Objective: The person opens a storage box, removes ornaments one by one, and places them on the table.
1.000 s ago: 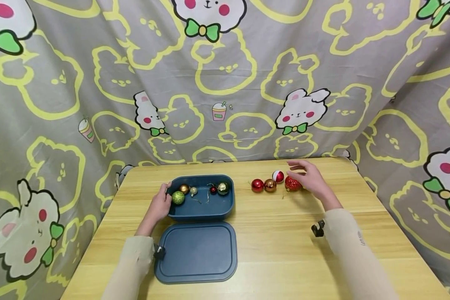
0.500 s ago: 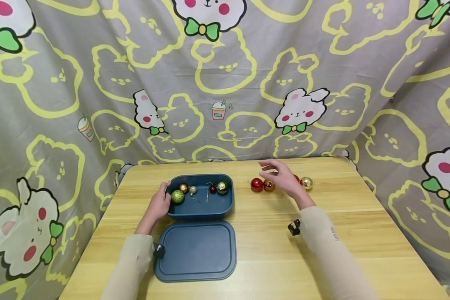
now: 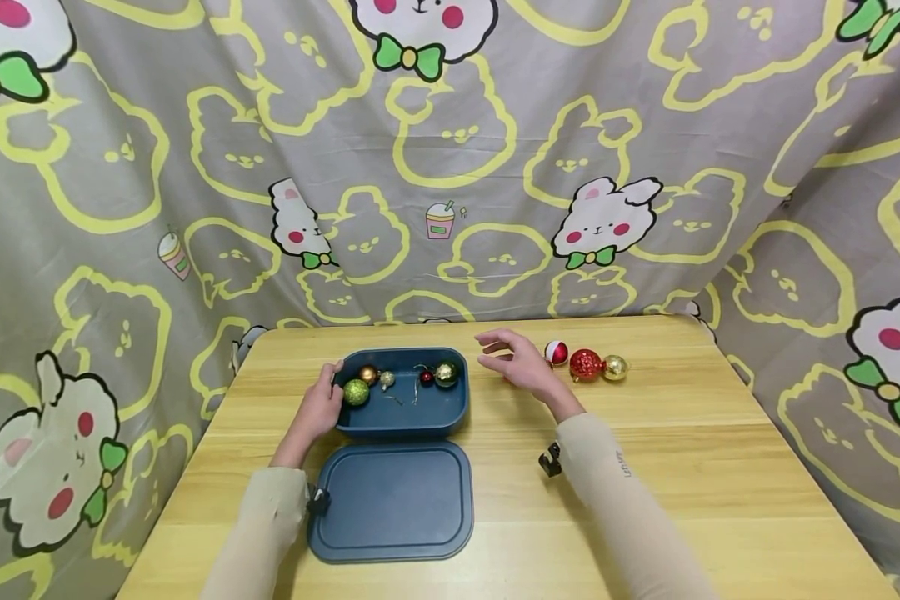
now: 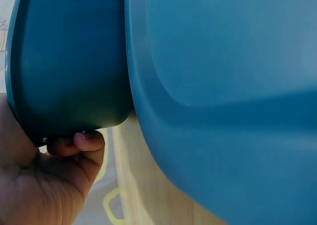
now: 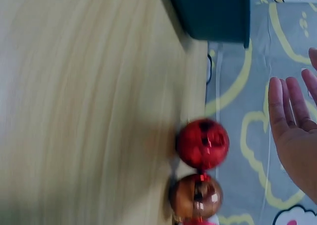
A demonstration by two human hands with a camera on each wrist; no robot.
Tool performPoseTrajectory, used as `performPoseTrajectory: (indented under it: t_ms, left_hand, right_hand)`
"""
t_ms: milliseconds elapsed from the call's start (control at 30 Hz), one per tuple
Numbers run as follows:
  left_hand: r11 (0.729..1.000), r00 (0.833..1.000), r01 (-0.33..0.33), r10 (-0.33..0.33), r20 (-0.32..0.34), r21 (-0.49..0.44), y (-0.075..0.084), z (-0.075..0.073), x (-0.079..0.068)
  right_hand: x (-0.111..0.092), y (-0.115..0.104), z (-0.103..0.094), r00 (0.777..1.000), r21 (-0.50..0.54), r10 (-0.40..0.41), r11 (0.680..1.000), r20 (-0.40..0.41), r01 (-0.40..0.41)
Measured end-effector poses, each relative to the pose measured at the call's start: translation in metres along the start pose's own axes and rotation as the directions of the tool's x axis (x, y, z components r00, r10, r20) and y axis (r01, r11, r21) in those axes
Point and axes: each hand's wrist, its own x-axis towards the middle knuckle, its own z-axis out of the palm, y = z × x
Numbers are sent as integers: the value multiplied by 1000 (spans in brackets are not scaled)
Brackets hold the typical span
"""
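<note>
My left hand (image 3: pixel 322 404) grips the left end of a dark blue box (image 3: pixel 401 425), its fingers curled at the wall in the left wrist view. Inside lie a green glitter ball (image 3: pixel 356 392), a copper ball (image 3: pixel 367 375), a small pale gold ornament (image 3: pixel 387 380), a small red ball (image 3: pixel 426 378) and a gold ball (image 3: pixel 446 374). My right hand (image 3: pixel 521 362) hovers just right of the box with relaxed fingers and holds nothing. Mostly hidden behind it in the head view, a shiny red ball (image 5: pixel 203 144) and a copper ball (image 5: pixel 196 196) show in the right wrist view.
The blue lid (image 3: pixel 392 502) lies flat in front of the box. Right of my right hand sit a red-and-white ball (image 3: pixel 557 353), a red glitter ball (image 3: pixel 586 365) and a gold ball (image 3: pixel 615 367). A patterned curtain (image 3: pixel 495 275) hangs behind the wooden table (image 3: pixel 645 483).
My right hand has moved left from over the red glitter ball, past the red-and-white ball, to near the box. My left hand stays at the box's left end.
</note>
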Motion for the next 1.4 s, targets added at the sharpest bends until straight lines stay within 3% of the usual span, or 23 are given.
performPoseTrajectory:
  t_ms: [200,567,867,1133,1400]
  left_hand:
    - [1000,1000,-4,4,-1,-11,3,0,0]
    - [1000,1000,10,-10,-5,-19,5,-2,-1]
    - [1000,1000,8,-8,-4,-14,1,-1,-1]
    - [1000,1000,-5,5,-31,-7,0,4,-5]
    - [1000,1000,-4,4,-20,-15,1,4,-3]
  right_hand:
    - [8,-2,20,998,13,-36,999,43,35]
    - [18,-20,50,996,0,-26,1000,86,26]
    - [33,-23,105,986,-28,-33,999,162,38]
    - [43,-21,150,977,-32,36,999,210,-30]
    - [49,-21,175,973,-70,61,996,224,-46]
